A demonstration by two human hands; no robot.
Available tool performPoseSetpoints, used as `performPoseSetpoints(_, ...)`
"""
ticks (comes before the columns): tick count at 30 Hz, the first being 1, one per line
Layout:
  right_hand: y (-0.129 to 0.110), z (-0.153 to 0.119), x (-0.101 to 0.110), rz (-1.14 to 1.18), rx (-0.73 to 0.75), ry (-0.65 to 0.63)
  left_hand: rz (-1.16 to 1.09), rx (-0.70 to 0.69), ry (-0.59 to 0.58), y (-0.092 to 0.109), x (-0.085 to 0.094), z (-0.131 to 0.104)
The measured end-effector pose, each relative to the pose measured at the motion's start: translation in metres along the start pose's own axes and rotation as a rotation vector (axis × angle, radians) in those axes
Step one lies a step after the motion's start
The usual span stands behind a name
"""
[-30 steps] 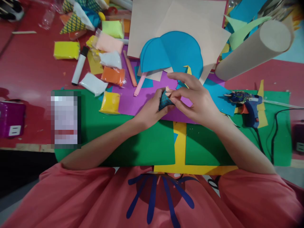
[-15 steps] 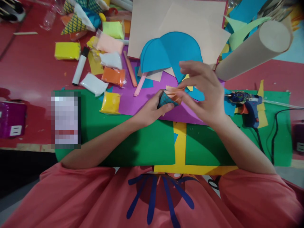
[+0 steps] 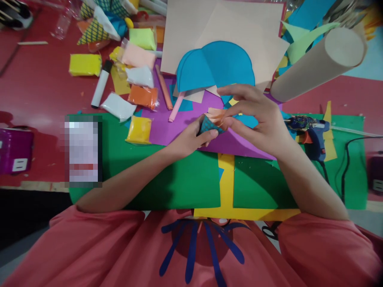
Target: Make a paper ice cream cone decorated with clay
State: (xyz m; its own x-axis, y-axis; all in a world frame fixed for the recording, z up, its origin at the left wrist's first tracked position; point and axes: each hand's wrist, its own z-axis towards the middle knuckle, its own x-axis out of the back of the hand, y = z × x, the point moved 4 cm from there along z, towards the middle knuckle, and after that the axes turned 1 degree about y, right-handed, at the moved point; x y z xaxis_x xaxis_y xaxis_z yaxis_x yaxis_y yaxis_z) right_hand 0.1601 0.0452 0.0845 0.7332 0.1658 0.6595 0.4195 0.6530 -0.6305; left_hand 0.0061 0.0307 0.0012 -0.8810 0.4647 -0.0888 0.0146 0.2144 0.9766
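Note:
A small teal patterned piece (image 3: 208, 124) with folded peach layers (image 3: 216, 114) at its top sits in my left hand (image 3: 191, 137), whose thumb and fingers wrap round it. My right hand (image 3: 257, 119) is at the right side of the piece. Its thumb and index finger come together at the peach layers' edge, and the other fingers are raised and spread. Beneath both hands lies purple paper (image 3: 167, 129). Just beyond them, rounded blue paper shapes (image 3: 230, 59) rest on a large beige sheet (image 3: 185, 24).
A glue gun (image 3: 317, 135) with its cord lies to the right, below a beige paper roll (image 3: 314, 67). Wrapped clay packs (image 3: 143, 97), a marker (image 3: 101, 84) and a blurred screen (image 3: 83, 151) are on the left. Green sheets (image 3: 179, 179) cover the near table.
My right hand's raised fingers have shifted slightly down and left, with its thumb and index finger still at the peach layers. My left hand has stayed almost still.

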Motion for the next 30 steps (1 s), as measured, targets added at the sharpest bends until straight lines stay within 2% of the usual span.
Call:
performPoseSetpoints(4, 0.004, 0.0, 0.008, 0.014, -0.007, 0.166, 0.172, -0.162, 0.047, -0.003, 0.005, 0.0)
performPoseSetpoints(6, 0.006, 0.0, 0.011, 0.005, -0.014, 0.207, 0.262, -0.24, 0.077, -0.004, 0.007, 0.0)
performPoseSetpoints(8, 0.005, 0.001, 0.013, -0.015, -0.008, 0.176, 0.319, -0.288, 0.109, -0.005, 0.01, 0.001)
performPoseSetpoints(10, 0.003, 0.001, 0.011, -0.041, 0.002, 0.08, 0.343, -0.308, 0.124, -0.006, 0.011, 0.001)
performPoseSetpoints(14, -0.003, 0.002, 0.004, -0.099, 0.021, -0.077, 0.302, -0.289, 0.114, -0.006, 0.009, 0.0)
performPoseSetpoints(19, -0.008, 0.001, -0.001, -0.135, 0.103, -0.083, 0.334, -0.304, 0.138, -0.004, 0.008, -0.002)
performPoseSetpoints(25, -0.004, -0.001, -0.006, -0.113, 0.002, -0.114, 0.416, -0.362, 0.165, -0.001, 0.009, -0.004)
performPoseSetpoints(30, 0.0, -0.003, -0.011, -0.067, -0.029, -0.094, 0.428, -0.358, 0.121, 0.002, 0.006, -0.006)
